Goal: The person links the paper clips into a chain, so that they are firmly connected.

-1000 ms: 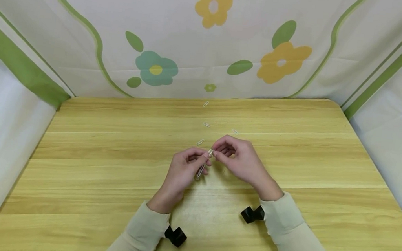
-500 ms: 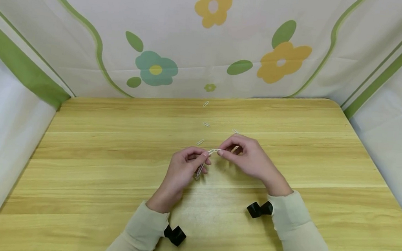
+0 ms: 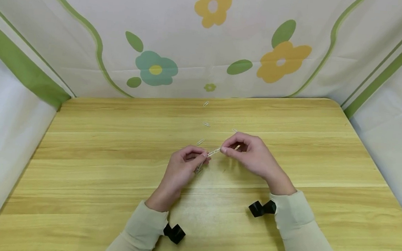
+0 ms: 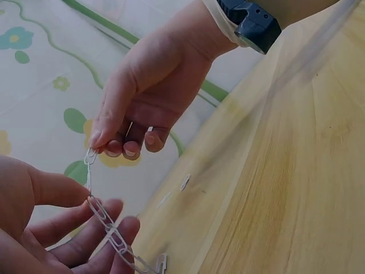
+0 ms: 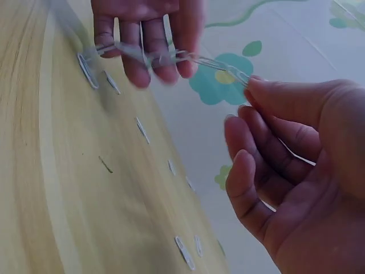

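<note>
The person's left hand (image 3: 180, 167) and right hand (image 3: 253, 157) are both pinching the same paper clip chain (image 3: 214, 152), holding it over the table; the right is gripping the clip at one end, the left a link farther along. Between them the chain is running fairly straight, while its other end is hanging past the left fingers. Loose paper clips (image 3: 200, 142) are lying beyond the hands on the wooden table (image 3: 94, 172), with a flowered curtain (image 3: 247, 38) hanging behind.

Pulling too hard could, I judge, bend a wire loop or slide out a half-hooked clip; a loosening left pinch could let the hanging end drop.

The left fingers are hiding some links and blur is softening others, so I cannot count them. In the head view, the right hand is partly covering one loose clip.
</note>
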Tool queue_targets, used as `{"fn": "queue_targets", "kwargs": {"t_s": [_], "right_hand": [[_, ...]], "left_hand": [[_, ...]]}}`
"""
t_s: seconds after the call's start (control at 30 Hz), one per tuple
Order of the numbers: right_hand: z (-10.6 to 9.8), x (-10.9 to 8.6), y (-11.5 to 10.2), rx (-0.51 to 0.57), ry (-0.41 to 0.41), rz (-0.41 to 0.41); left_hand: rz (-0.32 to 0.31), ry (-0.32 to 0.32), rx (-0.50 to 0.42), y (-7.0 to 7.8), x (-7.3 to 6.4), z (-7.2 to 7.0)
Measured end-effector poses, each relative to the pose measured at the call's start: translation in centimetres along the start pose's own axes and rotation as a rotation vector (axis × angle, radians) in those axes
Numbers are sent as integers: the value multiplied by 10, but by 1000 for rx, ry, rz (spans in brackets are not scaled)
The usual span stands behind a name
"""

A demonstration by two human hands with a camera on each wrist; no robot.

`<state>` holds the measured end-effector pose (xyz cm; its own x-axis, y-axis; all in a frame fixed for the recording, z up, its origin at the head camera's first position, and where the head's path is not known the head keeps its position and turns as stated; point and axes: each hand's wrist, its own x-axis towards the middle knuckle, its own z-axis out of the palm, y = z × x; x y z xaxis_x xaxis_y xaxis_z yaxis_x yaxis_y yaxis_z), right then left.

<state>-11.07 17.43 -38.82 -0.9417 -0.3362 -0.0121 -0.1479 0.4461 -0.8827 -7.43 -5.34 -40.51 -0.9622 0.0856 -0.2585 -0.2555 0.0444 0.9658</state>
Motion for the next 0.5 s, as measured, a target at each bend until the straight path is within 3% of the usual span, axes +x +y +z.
{"fn": "queue_targets", "kwargs": {"t_s": [0.13, 0.37, 0.5], "right_hand": [[3, -1, -4, -15, -37, -11], [5, -1, -3, -9, -18, -38], [-3, 0, 4, -33, 1, 5]], "left_hand": [[32, 3, 26, 0, 0, -1], [9, -138, 57, 2, -3, 1], [5, -149, 26, 2, -3, 2]]}}
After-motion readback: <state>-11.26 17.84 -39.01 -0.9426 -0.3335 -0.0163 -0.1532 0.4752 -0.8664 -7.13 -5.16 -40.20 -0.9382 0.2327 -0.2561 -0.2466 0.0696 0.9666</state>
